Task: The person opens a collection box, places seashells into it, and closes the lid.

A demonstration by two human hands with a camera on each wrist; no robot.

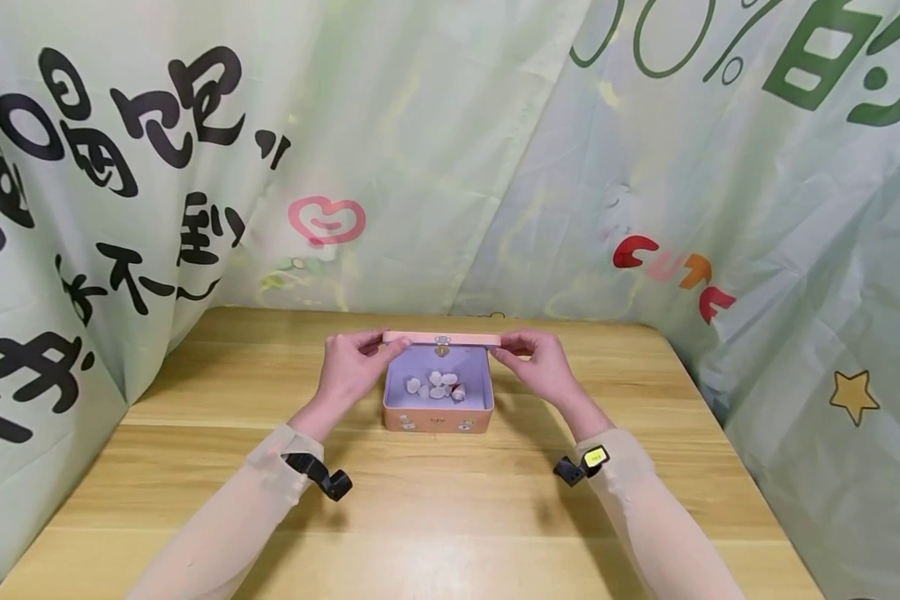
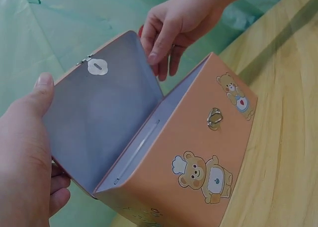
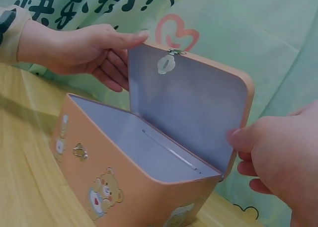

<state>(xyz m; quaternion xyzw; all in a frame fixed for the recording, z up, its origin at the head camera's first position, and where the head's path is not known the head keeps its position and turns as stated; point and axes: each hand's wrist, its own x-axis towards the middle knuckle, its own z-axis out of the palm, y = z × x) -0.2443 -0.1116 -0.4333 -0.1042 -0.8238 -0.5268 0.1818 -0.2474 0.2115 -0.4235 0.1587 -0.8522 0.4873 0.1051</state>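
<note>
An orange tin box point(image 1: 437, 422) with bear drawings stands on the table, its hinged lid point(image 3: 189, 100) raised. A metal hasp point(image 2: 97, 66) hangs from the lid's front edge, and a metal loop point(image 2: 214, 118) sits on the box front. Inside, in the head view, lie several small white shell-like pieces point(image 1: 437, 392) and one reddish-white piece point(image 1: 458, 392). At the lid's left edge my left hand point(image 1: 352, 367) pinches it, thumb in front and fingers behind. My right hand point(image 3: 278, 157) pinches the right edge likewise, thumb on the inner face.
The box stands toward the far side of a wooden table point(image 1: 435, 517). Behind and beside it hangs a pale green printed curtain point(image 1: 450, 150). Each wrist wears a dark strapped camera, the left one point(image 1: 321, 475) and the right one point(image 1: 581, 465), over light sleeves.
</note>
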